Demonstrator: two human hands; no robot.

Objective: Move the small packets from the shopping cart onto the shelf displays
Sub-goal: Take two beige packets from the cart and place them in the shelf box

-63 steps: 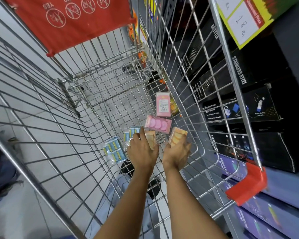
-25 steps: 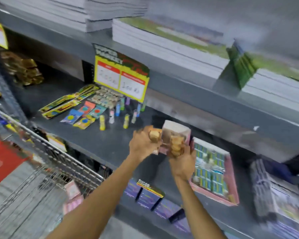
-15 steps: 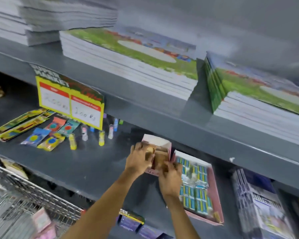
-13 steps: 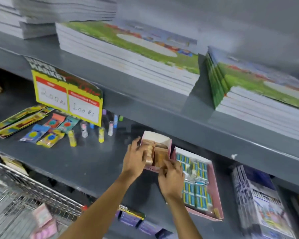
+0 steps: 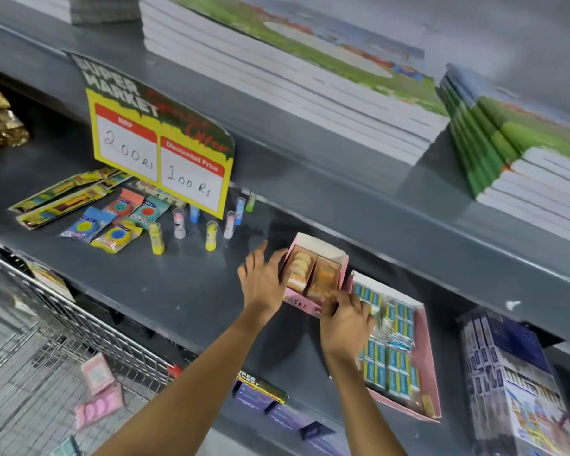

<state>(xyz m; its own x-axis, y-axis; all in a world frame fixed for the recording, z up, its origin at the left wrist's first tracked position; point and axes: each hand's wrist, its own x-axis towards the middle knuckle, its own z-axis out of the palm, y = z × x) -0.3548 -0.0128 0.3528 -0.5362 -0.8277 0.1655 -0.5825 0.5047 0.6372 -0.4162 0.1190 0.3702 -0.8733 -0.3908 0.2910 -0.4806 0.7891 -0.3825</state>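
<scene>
A small pink display box (image 5: 320, 246) stands on the grey shelf (image 5: 178, 291). Two packets stand side by side in it: one of round beige pieces (image 5: 298, 268) on the left and an orange packet (image 5: 326, 278) on the right. My left hand (image 5: 264, 281) rests against the box's left side with its fingers spread and holds nothing. My right hand (image 5: 346, 320) pinches the near end of the orange packet at the box's front right corner. Two pink packets (image 5: 99, 408) lie in the wire shopping cart (image 5: 79, 320) at lower left.
A pink tray (image 5: 430, 373) of blue packets sits right of the box. Small tubes (image 5: 211, 236) and round-toy packets (image 5: 116, 238) lie to the left under a yellow price sign (image 5: 160, 153). Notebook stacks (image 5: 277, 77) fill the shelf above. A tall box (image 5: 514, 390) stands at the right.
Both hands rose from the cart with a packet each and set them into the pink box. The left hand has since let go and spread its fingers; the right still touches its packet.
</scene>
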